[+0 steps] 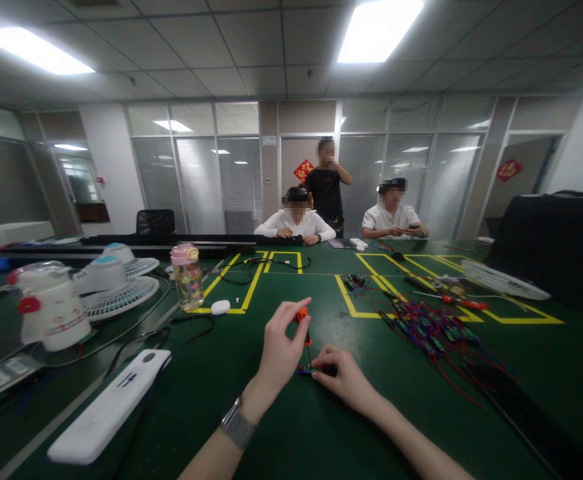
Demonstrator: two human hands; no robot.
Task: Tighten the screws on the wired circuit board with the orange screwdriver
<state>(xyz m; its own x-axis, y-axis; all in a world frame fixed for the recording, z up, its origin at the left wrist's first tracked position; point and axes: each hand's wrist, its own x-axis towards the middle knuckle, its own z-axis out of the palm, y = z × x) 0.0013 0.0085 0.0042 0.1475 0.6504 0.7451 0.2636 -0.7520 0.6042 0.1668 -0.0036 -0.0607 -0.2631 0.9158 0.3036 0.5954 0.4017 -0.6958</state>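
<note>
My left hand is closed around a small screwdriver with an orange and black handle, held upright with its shaft pointing down. The tip of the shaft meets a small circuit board on the green table; whether it sits in a screw is too small to tell. From the right, my right hand pinches the edge of that board between thumb and fingers. Part of the board is hidden behind the fingertips.
A tangled pile of circuit boards with red and blue wires lies to the right, near a red-handled screwdriver. On the left are a white numbered device, a bottle, a kettle and fans. Three people are across the table.
</note>
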